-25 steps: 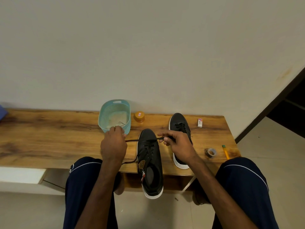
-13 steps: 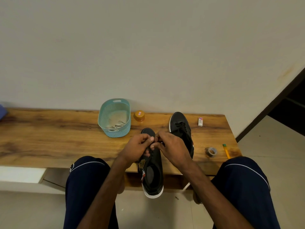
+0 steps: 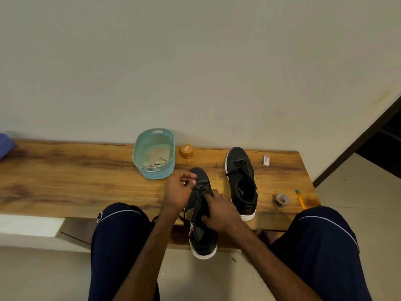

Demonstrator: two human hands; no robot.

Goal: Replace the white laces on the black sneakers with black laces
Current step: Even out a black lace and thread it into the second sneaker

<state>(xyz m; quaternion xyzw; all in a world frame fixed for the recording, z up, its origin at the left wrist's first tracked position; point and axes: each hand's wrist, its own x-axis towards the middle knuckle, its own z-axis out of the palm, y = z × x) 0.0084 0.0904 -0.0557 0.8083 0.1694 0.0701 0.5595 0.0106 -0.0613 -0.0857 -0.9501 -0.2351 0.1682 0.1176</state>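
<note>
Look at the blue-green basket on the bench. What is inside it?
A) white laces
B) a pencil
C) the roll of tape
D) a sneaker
A: white laces lie in the bottom of the teal basket, while the near sneaker, the far sneaker and the tape roll are all outside it.

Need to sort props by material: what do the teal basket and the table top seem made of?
Teal basket: likely moulded plastic, matte, its walls pierced in a regular lattice. Table top: wood or wood-look laminate, slight sheen, brown grain streaks; unclear which.
</note>
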